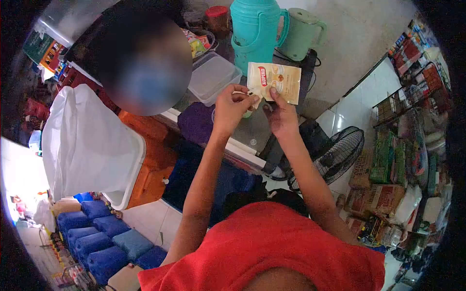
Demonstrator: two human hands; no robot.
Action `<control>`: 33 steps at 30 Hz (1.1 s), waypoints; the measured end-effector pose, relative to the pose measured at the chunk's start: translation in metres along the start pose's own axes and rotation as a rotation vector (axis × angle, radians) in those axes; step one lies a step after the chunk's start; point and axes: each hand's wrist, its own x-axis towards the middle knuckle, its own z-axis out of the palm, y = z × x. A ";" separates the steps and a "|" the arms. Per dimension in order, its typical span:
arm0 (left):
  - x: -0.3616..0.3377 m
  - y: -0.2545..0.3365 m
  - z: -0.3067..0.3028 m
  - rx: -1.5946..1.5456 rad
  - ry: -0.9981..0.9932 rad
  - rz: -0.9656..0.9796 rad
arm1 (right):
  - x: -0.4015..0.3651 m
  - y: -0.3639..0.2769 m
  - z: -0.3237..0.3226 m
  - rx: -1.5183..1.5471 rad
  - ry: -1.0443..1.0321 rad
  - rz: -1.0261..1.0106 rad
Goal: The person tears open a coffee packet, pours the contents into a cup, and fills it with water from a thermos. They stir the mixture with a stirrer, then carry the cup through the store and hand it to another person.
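A cream Kopiko sachet (287, 87) is held up over the dark tabletop, just in front of the turquoise flask. My right hand (281, 112) grips its lower edge, with the thumb on the front. At its lower left corner, my left hand (234, 104) pinches a small piece of the packet between thumb and finger. Whether that piece is fully apart from the sachet cannot be made out. Part of a pale green round rim shows behind my left fingers, mostly hidden.
Behind the sachet stand a turquoise flask (253, 29) and a green kettle (302, 36). A clear plastic container (213, 77) lies to the left, near a purple cloth (195, 122). A black fan (342, 153) stands at right. Blue jerrycans (107, 262) cover the floor at lower left.
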 end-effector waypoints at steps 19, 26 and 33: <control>0.003 -0.005 0.000 -0.056 -0.040 0.001 | 0.003 -0.003 -0.005 -0.142 0.064 -0.060; 0.004 -0.012 0.003 -0.061 0.038 0.006 | 0.002 -0.001 -0.007 -0.132 0.051 -0.035; 0.006 -0.015 0.004 -0.088 0.040 0.031 | 0.000 0.000 -0.005 -0.121 0.023 -0.049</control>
